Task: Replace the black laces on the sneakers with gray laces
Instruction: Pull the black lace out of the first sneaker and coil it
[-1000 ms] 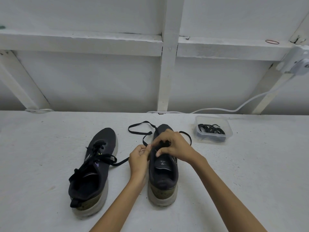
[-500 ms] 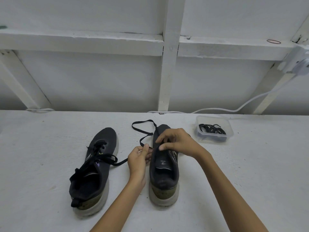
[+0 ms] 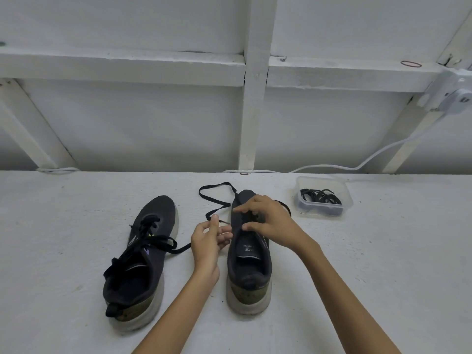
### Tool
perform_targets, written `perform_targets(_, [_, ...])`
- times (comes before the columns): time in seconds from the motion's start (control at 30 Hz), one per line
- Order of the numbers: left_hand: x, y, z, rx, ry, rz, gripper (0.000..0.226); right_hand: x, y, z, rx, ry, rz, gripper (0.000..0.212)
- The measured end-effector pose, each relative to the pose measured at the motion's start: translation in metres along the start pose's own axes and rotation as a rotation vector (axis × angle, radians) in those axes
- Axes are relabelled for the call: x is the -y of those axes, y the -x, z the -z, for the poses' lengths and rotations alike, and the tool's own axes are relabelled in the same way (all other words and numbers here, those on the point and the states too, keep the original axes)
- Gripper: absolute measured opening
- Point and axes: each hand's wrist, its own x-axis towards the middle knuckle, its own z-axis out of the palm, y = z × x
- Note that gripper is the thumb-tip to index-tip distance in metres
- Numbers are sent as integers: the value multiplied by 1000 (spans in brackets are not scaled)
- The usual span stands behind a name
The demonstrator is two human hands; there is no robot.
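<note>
Tip's out! Your left hand (image 3: 208,241) pinches the black lace (image 3: 214,201), pulled clear of the sneaker (image 3: 251,279). Your right hand (image 3: 270,226) has its fingers curled over the eyelets, grip unclear. One less crossing to undo.

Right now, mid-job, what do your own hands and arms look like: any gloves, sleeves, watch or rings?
Both are bare. The left hand and right hand wear no gloves, and I see no rings. The left forearm and right forearm show no sleeve, watch or band down to the picture's bottom edge.
</note>
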Motion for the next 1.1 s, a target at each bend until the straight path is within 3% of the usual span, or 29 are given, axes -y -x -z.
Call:
perform_targets(0.13, [-3, 12, 4, 43, 10, -37, 35, -6, 8, 8, -163, -190, -94, 26])
perform_targets(0.23, [-2, 25, 7, 181, -98, -176, 34, -14, 17, 7, -131, -155, -149, 37])
perform_targets(0.37, [12, 32, 5, 393, -304, -217, 62, -29, 30, -4, -139, -99, -127, 36])
perform_targets(0.53, [21, 34, -3, 361, -441, -260, 44, -30, 37, -11, -213, -242, -220, 10])
perform_targets(0.63, [20, 37, -3, 353, -461, -272, 44, -24, 36, -7, -173, -368, -275, 11])
perform_targets(0.87, [22, 32, -3, 365, -485, -283, 48, -15, 22, -13, -157, -199, -353, 6])
perform_targets(1.1, [22, 30, 0, 391, -522, -272, 57, -9, 12, -22, -244, 87, -247, 9])
